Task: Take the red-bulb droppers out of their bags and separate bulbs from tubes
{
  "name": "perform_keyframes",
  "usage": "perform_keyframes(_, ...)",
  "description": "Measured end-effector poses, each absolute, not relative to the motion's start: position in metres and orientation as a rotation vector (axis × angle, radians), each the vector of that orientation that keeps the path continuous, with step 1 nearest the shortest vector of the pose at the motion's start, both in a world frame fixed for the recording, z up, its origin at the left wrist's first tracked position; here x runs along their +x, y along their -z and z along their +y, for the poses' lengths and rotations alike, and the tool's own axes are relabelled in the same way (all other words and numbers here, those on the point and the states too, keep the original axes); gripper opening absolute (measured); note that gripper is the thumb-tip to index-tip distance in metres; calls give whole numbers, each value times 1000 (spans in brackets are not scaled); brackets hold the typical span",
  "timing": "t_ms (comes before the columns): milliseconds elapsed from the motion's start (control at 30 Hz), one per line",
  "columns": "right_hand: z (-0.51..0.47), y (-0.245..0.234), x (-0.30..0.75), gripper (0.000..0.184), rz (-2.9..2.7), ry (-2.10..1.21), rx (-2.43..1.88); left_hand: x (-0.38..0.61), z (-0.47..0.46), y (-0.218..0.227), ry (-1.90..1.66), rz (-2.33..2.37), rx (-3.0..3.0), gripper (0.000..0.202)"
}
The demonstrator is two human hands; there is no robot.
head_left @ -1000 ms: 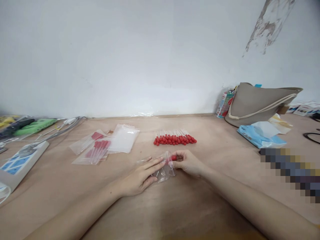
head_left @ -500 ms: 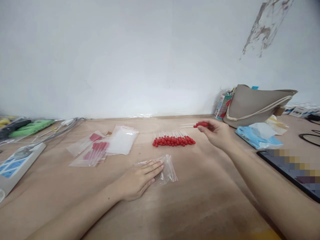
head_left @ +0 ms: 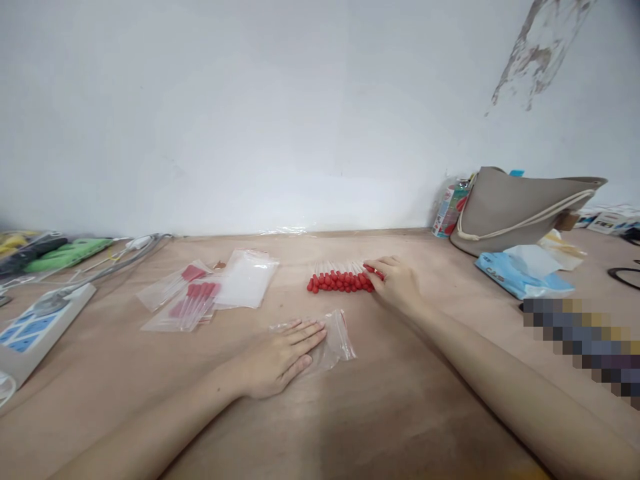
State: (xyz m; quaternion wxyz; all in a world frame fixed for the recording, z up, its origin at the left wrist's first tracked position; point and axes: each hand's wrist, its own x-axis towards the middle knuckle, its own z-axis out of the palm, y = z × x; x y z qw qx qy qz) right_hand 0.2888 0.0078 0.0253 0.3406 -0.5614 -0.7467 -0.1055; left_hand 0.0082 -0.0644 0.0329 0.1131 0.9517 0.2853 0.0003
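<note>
My left hand (head_left: 283, 357) lies flat on a clear zip bag (head_left: 341, 337), fingers stretched out and pressing it to the table. The bag's red-edged end points right. My right hand (head_left: 397, 283) is at the right end of a row of thin pale sticks with red ends (head_left: 337, 281), its thumb and fingers closed round red ends there. How many sticks it grips is hidden by the fingers. To the left, filled clear bags (head_left: 187, 307) hold more red-ended sticks. Beside them is a stack of flat zip bags (head_left: 245, 280).
A power strip (head_left: 47, 327) with a plugged-in cable lies at the left, near a green item (head_left: 70, 253). On the right are a blue tissue pack (head_left: 520, 273), a grey bag (head_left: 520, 210), a bottle (head_left: 450, 208) and a blurred-out dark device (head_left: 585, 343). A wall rises behind the table (head_left: 425, 400).
My right hand has moved left and down with the red-ended sticks, from above the table to the row's right end. My left hand stays on the zip bag.
</note>
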Motion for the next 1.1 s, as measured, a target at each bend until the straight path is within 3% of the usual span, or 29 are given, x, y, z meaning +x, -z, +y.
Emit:
perform_keyframes(200,20,-27,280,23,-1967,90,-1537,7,-64,-31,63,813,2853,58)
perform_keyframes(300,26,-31,284,37,-2008,-111,-1616,7,-65,-30,96,813,2870,59)
perform_keyframes(400,18,-36,281,54,-1967,-55,-1603,8,-65,-31,111,810,2863,58)
perform_keyframes(533,-18,-35,257,34,-2021,-33,-1371,9,-66,-31,119,820,2862,58)
perform_keyframes(800,-48,-12,238,29,-2180,-578,-1553,6,-66,-28,104,823,2876,60)
perform_keyframes(967,-42,-10,245,25,-2139,-342,-1540,4,-66,-28,104,816,2883,59)
perform_keyframes(1033,-47,-13,245,20,-2188,-214,-1302,3,-66,-28,93,815,2878,60)
perform_keyframes(1100,-51,-16,246,33,-2389,-228,-982,2,-67,-28,68,827,2860,58)
